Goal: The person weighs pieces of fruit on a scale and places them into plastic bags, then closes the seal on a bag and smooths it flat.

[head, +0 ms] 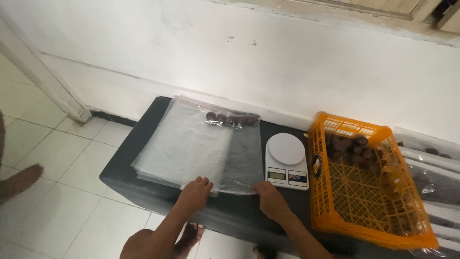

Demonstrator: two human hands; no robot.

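- Left hand [194, 191]: lying flat, fingers spread, pressing the near edge of the clear plastic bags [191, 144].
- Right hand [270, 197]: lying open, touching the stack's near right corner, beside the kitchen scale [286, 160].
- Bags resting on the black table [120, 165].

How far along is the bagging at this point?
Done: filled bags lie right of the orange crate. In hand: both hands, left hand and right hand, rest on the near edge of the clear bags. Left: dark fruit in the crate; the scale is bare.

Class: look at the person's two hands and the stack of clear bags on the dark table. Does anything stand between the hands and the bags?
Nothing visible does. The left hand and the right hand already rest on the near edge of the bags; the scale sits off to the right.
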